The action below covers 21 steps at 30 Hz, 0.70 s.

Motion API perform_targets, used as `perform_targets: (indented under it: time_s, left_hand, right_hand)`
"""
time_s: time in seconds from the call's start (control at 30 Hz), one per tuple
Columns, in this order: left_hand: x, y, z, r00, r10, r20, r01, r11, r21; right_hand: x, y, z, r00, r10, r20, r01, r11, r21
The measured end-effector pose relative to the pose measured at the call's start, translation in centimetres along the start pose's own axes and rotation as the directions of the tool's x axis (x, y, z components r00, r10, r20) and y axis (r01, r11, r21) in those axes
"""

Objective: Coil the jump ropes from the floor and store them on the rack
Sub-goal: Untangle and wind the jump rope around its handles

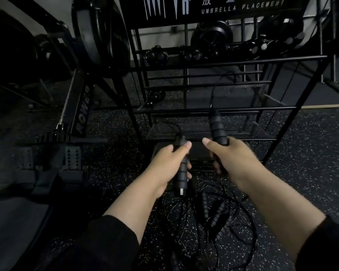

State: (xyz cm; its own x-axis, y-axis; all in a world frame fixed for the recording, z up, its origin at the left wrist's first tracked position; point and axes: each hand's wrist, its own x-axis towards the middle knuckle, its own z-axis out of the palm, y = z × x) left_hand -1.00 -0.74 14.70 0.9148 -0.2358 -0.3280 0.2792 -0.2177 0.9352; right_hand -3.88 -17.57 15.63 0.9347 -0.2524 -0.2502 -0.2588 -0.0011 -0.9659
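Just below the centre of the frame, we are holding one black jump-rope handle in each hand, the two hands a little apart from each other. Our left hand (172, 163) is gripping a ribbed handle (181, 173) with fingers curled round it, its capped end pointing down toward the lower middle of the frame. Our right hand (229, 159) is closing round a second handle (217, 128), which is sticking up and away from us, with a thin cord (213, 90) running on up from its tip toward the centre of the frame. Behind both hands, filling the upper middle and upper right, a black wire rack (223, 59) is standing, topped by a sign (241, 6) reading "UMBRELLA PLACEMENT". Low in the frame, between our forearms, a tangle of more jump ropes (215, 216) is lying on the speckled floor (115, 145), several handles showing among loose loops of cord. At the left of the frame, a rowing machine (80, 114) is sitting beside the rack, dim in the low light. Dark sleeves (114, 241) are covering our arms near the bottom edge.
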Motion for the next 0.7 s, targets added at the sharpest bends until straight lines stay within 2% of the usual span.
perform_targets:
  time_s: [0.07,0.13,0.2,0.27,0.43,0.7]
  left_hand:
    - [-0.5,0.3,0.6,0.991,-0.081,-0.106,0.061,0.982,-0.181]
    - [-1.1,0.2,1.3,0.977,-0.115,-0.177,0.065,0.963,-0.263]
    - [-2.0,0.4,2.3,0.969,-0.132,-0.208,0.057,0.942,-0.331]
    - [-3.1,0.7,3.4,0.967,-0.146,-0.210,0.048,0.910,-0.411]
    - [-4.8,0.4,5.2,0.980,-0.140,-0.141,0.061,0.888,-0.455]
    - [-6.0,0.5,6.4,0.995,-0.096,-0.004,0.084,0.889,-0.449]
  right_hand:
    - [-1.1,0.2,0.2,1.000,-0.013,0.026,0.016,0.993,-0.114]
    - [-2.9,0.0,0.5,0.998,-0.024,0.059,0.038,0.968,-0.249]
    - [-4.6,0.3,0.8,0.993,-0.010,0.119,0.043,0.958,-0.282]
    - [-6.2,0.7,0.9,0.985,0.032,0.168,0.007,0.973,-0.229]
    - [-8.5,0.8,0.1,0.956,0.150,0.252,-0.190,0.972,0.141]
    - [-9.0,0.5,-2.2,0.939,0.167,0.302,-0.234,0.952,0.199]
